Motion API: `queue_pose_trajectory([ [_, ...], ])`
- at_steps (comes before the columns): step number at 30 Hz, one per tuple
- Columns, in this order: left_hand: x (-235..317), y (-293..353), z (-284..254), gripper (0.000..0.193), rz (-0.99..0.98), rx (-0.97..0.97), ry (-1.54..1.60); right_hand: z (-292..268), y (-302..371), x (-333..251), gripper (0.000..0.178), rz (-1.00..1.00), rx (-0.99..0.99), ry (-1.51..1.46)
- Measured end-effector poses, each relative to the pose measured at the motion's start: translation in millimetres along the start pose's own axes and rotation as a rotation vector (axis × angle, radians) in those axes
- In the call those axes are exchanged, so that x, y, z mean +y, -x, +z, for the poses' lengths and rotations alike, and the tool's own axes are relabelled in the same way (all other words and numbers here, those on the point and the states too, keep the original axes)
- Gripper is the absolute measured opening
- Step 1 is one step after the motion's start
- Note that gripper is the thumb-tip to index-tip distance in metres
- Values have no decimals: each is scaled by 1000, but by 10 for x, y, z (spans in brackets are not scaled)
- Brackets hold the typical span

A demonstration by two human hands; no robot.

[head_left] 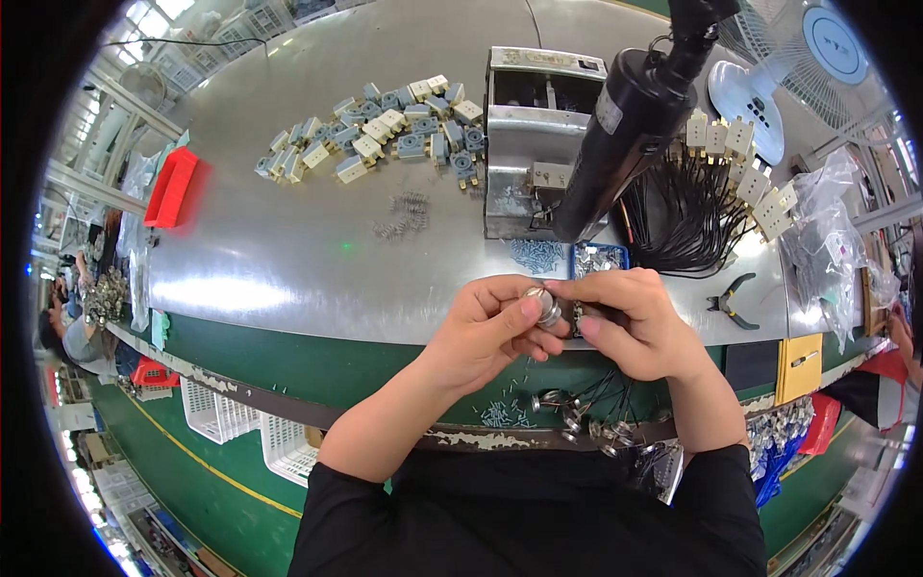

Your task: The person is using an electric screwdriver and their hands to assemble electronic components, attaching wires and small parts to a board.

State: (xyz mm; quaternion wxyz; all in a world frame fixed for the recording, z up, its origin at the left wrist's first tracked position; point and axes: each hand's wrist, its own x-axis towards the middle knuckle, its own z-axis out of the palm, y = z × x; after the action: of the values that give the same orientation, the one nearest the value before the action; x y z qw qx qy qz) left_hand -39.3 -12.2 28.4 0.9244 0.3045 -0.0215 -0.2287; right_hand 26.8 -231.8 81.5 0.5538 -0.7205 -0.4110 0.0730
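Note:
In front of my chest, my left hand [486, 327] is closed round a shiny round metal part [544, 304], with the thumb on its face. My right hand [635, 322] meets it from the right, its fingertips close to the part's edge. Thumb and fingers there are curled together; what they pinch is mostly hidden. Just beyond the hands lie a heap of small screws [536, 254] and a blue tray [627, 260] of small metal pieces. Below, on the green bench edge, lie similar round metal parts [608, 438] with dark wires, beside loose screws [505, 413].
Grey and cream blocks [385, 130] and springs [402, 213] spread left of a metal fixture [510, 183]. A black cylindrical tool [620, 135] hangs over it. Rightward are black cables [678, 216], pliers [734, 301], a fan [760, 106] and a yellow pad [803, 358]. A red bin [173, 188] stands left.

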Motion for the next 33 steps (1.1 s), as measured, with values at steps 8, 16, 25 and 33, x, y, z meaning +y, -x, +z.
queue_pose_trajectory([
  [8, -73, -71, 225, 21, 395, 301, -967, 33, 43, 32, 40, 131, -11, -18],
  [16, 1, -125, 49, 21, 354, 163, -695, -27, -28, -16, 37, 128, -39, 7],
  [25, 134, -72, 39, 35, 52, -91, -606, -54, -4, 89, 38, 231, -92, -228],
  [33, 67, -109, 21, 35, 102, 9, -632, -119, -26, -40, 29, 449, -36, -343],
])
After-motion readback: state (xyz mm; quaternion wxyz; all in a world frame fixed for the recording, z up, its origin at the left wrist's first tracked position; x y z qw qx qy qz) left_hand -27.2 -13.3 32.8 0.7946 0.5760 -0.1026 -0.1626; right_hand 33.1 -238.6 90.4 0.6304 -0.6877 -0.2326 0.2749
